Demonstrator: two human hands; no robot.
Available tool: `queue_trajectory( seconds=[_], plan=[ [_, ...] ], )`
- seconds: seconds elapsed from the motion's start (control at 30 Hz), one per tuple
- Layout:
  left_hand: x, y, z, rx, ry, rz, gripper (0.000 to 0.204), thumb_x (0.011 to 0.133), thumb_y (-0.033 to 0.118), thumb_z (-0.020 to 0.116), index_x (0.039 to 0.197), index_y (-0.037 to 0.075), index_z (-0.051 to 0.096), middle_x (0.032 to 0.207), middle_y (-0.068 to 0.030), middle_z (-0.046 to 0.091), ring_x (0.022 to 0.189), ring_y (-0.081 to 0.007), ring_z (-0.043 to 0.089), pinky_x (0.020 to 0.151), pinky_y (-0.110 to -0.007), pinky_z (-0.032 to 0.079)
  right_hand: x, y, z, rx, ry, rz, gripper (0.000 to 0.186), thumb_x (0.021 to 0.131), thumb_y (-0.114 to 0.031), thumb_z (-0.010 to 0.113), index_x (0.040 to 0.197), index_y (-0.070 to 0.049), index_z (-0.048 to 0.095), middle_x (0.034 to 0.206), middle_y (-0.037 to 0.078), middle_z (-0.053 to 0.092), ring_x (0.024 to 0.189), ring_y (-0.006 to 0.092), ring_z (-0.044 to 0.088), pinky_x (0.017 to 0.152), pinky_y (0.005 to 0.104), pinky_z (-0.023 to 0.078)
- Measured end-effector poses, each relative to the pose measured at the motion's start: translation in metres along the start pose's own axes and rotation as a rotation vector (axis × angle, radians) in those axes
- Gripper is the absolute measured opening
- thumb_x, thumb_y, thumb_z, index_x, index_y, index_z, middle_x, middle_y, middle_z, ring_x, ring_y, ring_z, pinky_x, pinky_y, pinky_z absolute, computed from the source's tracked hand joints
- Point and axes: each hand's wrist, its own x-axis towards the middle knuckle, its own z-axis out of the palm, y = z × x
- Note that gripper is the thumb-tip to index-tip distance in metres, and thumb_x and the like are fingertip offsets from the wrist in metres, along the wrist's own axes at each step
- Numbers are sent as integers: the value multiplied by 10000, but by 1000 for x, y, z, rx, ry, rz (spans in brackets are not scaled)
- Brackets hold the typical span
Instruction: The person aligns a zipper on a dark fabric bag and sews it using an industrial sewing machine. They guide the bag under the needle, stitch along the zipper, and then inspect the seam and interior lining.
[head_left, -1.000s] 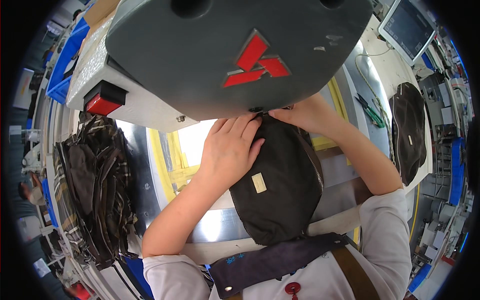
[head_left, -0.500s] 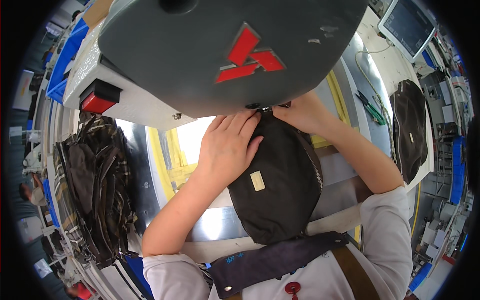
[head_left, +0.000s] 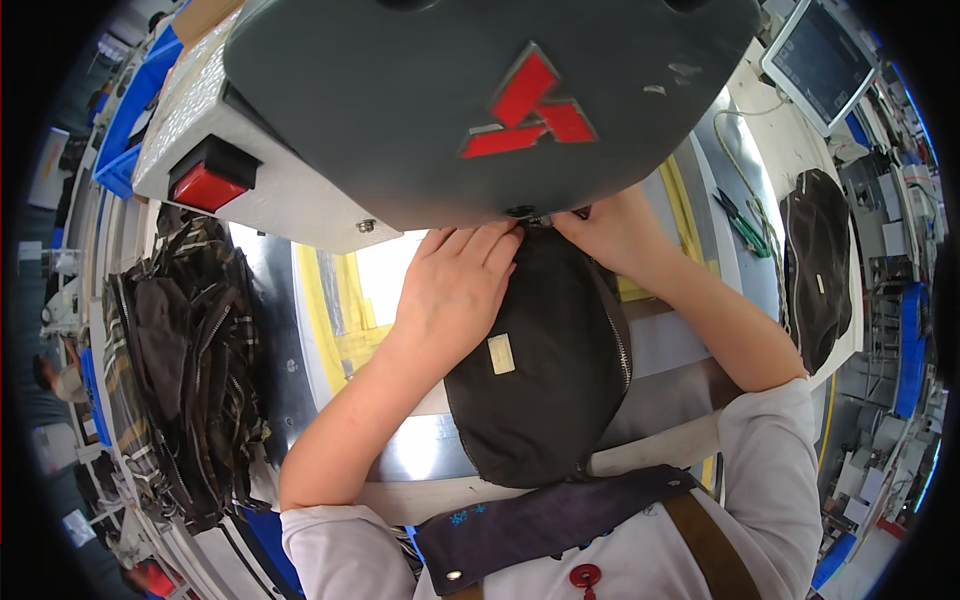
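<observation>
A dark brown zipped pouch with a small cream label lies under the front of a large grey sewing machine head. My left hand rests on the pouch's far left part, fingers laid out side by side and the thumb along them. At the pouch's far end, my right hand is closed on its edge, close beside the metal parts under the head. The machine head hides part of the right fingertips and the seam there. An open metal zip curves down the pouch's right side, and its near end reaches my apron.
At the left is a heap of dark pouches with checked lining. Green-handled snips and another dark pouch lie on the right. A screen panel stands at the far right. Yellow tape edges the work plate.
The pouch has shifted slightly to the left, and my left thumb has drawn in toward its fingers. The whole view has also moved a little. Both hands stay at the pouch's far end.
</observation>
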Motion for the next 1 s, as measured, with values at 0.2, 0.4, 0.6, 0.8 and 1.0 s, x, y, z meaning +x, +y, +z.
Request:
queue_trajectory(
  seconds=[0.2, 0.4, 0.6, 0.8, 1.0],
  plan=[
    [0, 1, 1, 11, -5, 1, 295, 787, 64, 634, 1079, 49, 597, 1178, -58, 588, 1081, -219, 569, 933, -361, 420, -2, 3, 1, 124, -56, 13, 144, 777, -123, 634, 893, -40, 653, 747, 121, 643, 674, 259, 631, 637, 349, 495],
    [-1, 1, 2, 32, -7, 9, 309, 785, 67, 632, 1092, 50, 592, 1181, -57, 582, 1086, -215, 565, 932, -363, 421, 0, 2, -4, 121, -84, 45, 181, 782, -140, 661, 927, -34, 642, 755, 104, 659, 681, 228, 634, 648, 332, 496],
    [-1, 1, 2, 42, -1, 2, 309, 782, 75, 637, 1088, 51, 597, 1176, -57, 586, 1073, -216, 571, 929, -359, 424, 2, 2, -8, 69, -170, 58, 197, 770, -151, 675, 910, -21, 628, 708, 82, 634, 654, 214, 606, 629, 325, 473],
    [1, 2, 2, 35, 17, -1, 297, 777, 71, 639, 1071, 51, 604, 1165, -58, 593, 1056, -218, 582, 919, -357, 433, 5, 3, -11, 107, -247, 86, 200, 750, -123, 661, 912, -17, 608, 682, 82, 598, 630, 225, 582, 599, 344, 448],
    [0, 1, 2, 24, 19, -5, 285, 779, 66, 635, 1062, 51, 607, 1162, -59, 597, 1057, -215, 583, 922, -354, 432, 6, 1, -11, 23, -254, 41, 192, 754, -112, 657, 912, -20, 599, 715, 81, 597, 646, 218, 593, 599, 339, 456]
  ],
)
